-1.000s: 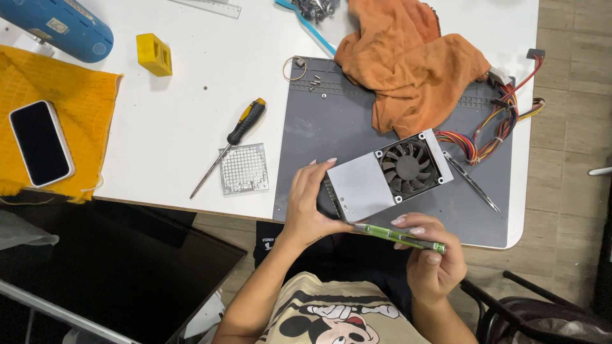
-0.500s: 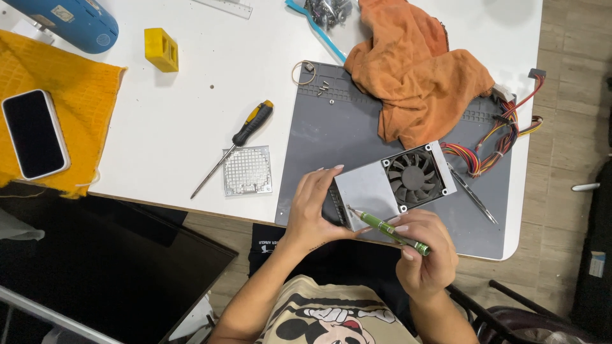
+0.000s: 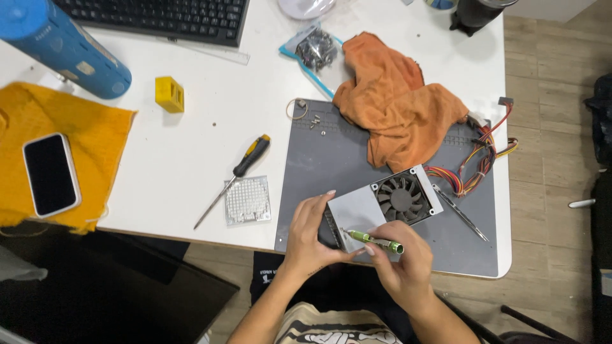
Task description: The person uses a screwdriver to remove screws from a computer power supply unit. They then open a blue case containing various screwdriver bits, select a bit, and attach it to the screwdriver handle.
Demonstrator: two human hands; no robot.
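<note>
1. The right hand (image 3: 400, 264) is pinching a slim green-handled precision screwdriver (image 3: 373, 241), its grip pressed together around the handle, with the tip lying at the near edge of the metal box.
2. The left hand (image 3: 311, 237) is gripping the near left end of a silver rectangular metal power-supply box (image 3: 357, 211), fingers curling over its top and thumb reaching under its near edge.
3. The box is lying tilted on a grey rubber work mat (image 3: 319, 172) at the near right part of the white worktop (image 3: 191, 134), its round black fan (image 3: 401, 199) facing up at the far end.
4. A bundle of red, yellow and black wires (image 3: 475, 167) is trailing from the box toward the right edge of the mat, and a thin metal tool (image 3: 460, 212) is lying just right of the box.
5. Left of the mat, a square perforated metal grille (image 3: 247, 200) is lying flat, with a black-and-yellow-handled screwdriver (image 3: 234, 178) just beside it.
6. Farther out, a crumpled orange cloth (image 3: 398, 102) is covering the mat's far right corner, and a few small screws (image 3: 315, 121) are lying near the mat's far left corner.
7. At the left, a black smartphone (image 3: 51, 173) is resting on a yellow cloth (image 3: 89, 134); beyond it, a small yellow block (image 3: 169, 93) and a blue cylinder (image 3: 60, 48) are lying.
8. At the far edge, a black keyboard (image 3: 159, 16) is lying on the worktop.
</note>
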